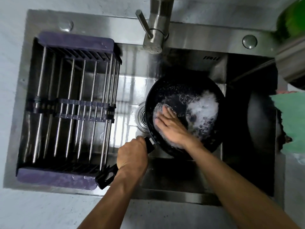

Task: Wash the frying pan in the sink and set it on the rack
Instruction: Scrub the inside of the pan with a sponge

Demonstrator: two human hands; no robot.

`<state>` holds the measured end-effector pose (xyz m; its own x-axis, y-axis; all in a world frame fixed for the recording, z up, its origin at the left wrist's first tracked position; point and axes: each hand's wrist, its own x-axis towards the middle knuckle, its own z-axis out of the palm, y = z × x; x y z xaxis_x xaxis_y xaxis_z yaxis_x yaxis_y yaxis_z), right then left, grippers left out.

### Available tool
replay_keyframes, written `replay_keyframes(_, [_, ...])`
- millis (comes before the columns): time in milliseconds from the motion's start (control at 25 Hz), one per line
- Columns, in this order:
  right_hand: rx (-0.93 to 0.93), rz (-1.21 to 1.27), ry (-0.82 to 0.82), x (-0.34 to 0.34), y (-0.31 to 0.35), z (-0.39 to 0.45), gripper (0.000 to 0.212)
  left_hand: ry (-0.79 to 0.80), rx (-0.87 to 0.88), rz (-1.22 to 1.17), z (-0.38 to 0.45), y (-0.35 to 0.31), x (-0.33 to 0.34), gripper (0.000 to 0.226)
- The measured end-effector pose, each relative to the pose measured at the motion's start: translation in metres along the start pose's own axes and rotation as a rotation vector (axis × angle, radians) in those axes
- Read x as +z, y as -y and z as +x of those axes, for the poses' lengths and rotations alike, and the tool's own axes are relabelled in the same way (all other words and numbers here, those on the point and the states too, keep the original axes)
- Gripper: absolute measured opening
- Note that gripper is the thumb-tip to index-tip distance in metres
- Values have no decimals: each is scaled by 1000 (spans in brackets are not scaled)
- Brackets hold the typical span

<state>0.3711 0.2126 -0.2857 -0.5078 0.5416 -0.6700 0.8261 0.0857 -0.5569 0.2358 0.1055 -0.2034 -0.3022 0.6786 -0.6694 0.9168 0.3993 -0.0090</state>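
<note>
A black frying pan (179, 90) sits low in the steel sink (125, 90), with white foam and water across its inner surface. My left hand (132, 154) grips the pan's black handle (107, 176), which points toward me and to the left. My right hand (170, 126) lies flat inside the pan with its fingers apart, pressed against the wet bottom near the left rim; whether anything is under the palm is hidden. The rack (71, 109), purple-ended with steel bars, spans the sink's left half and is empty.
The steel faucet (156, 28) stands at the back middle, its spout above the pan's far edge. A dark wok (260, 119) rests at the sink's right side. A green cloth (292, 116) and a green bottle (292, 15) lie on the right counter.
</note>
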Motion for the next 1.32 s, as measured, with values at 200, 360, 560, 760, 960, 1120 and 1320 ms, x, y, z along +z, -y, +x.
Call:
replay_keyframes(200, [333,-411,-102,-7,-42,-33,82,2,3,-10,0,2,0,26])
replay_keyframes(360, [-4,89,10,2,15,19,63,5,5,-12,1,1,2,26])
replay_keyframes(560, [213,-103,-35,-5,-34,-20,66,12,5,4,1,2,0,26])
replay_keyframes(760, [-9,-109,-165,-39,-15,48,64,14,15,14,0,0,1,25])
replay_keyframes(960, [319,-94,-312,1,-22,28,67,22,17,22,-2,0,0,27])
replay_keyframes(1120, [-3,-415,-322,-56,-41,52,62,0,17,10,-1,0,1,27])
replay_keyframes(1320, [412,-119,-399,-30,-52,32,73,-9,20,3,-2,0,0,28])
